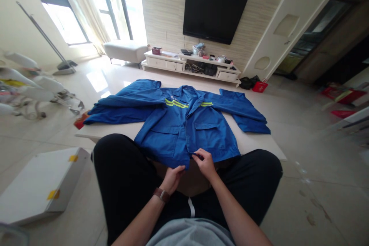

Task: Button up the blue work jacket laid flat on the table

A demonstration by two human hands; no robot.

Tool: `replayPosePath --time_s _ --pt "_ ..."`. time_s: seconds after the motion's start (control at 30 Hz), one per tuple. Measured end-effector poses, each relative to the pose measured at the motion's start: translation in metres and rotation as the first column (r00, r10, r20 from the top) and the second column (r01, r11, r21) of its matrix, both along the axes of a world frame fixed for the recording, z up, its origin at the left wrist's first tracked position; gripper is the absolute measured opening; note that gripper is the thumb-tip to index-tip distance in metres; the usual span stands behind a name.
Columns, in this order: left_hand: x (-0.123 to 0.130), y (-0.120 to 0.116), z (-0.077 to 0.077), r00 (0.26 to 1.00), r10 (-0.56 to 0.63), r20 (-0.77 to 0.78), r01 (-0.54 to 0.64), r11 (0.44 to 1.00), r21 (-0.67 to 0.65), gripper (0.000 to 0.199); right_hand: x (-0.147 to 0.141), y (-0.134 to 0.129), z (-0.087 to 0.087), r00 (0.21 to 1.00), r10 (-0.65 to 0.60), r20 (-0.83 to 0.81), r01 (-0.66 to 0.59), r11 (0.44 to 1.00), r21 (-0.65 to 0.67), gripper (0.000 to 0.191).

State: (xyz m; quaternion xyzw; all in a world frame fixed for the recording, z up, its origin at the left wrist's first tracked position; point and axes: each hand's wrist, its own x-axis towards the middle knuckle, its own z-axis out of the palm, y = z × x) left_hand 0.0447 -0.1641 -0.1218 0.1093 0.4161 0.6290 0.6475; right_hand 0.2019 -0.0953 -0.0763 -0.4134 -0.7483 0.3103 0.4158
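A blue work jacket [164, 134] with yellow reflective strips lies spread out, front up, on a low pale table [253, 142], its collar away from me and its hem hanging at the near edge. My left hand [173, 178], with a brown band on the wrist, pinches the hem corner of the left front panel. My right hand [204, 163] pinches the hem corner of the other panel beside it. Both hands are close together, between my knees. More blue cloth [245, 111] lies under the sleeves at both sides.
A white box [43, 180] with yellow tabs stands on the floor at left, near a white wheeled frame [43, 88]. Beyond the table are a grey bench [127, 52], a low TV cabinet [164, 63] and a red bag [260, 86].
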Motion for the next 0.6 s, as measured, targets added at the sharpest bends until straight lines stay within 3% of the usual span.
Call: replayPosePath --time_s 0.2,0.43,0.6 --pt "0.007 0.003 0.004 0.990 0.052 -0.133 -0.050 0.999 0.021 0.055 0.006 -0.020 0.013 0.988 0.039 0.148 -0.064 0.984 0.168 0.015" --pt "0.006 0.000 0.010 0.987 -0.023 -0.158 0.054 0.980 0.190 0.049 0.006 -0.026 0.014 0.987 0.034 0.158 -0.052 0.993 0.108 0.013" --pt "0.014 0.025 0.024 0.938 0.122 -0.323 -0.076 0.985 0.152 0.048 0.003 -0.024 0.025 0.996 -0.030 0.087 0.018 0.990 0.137 0.014"
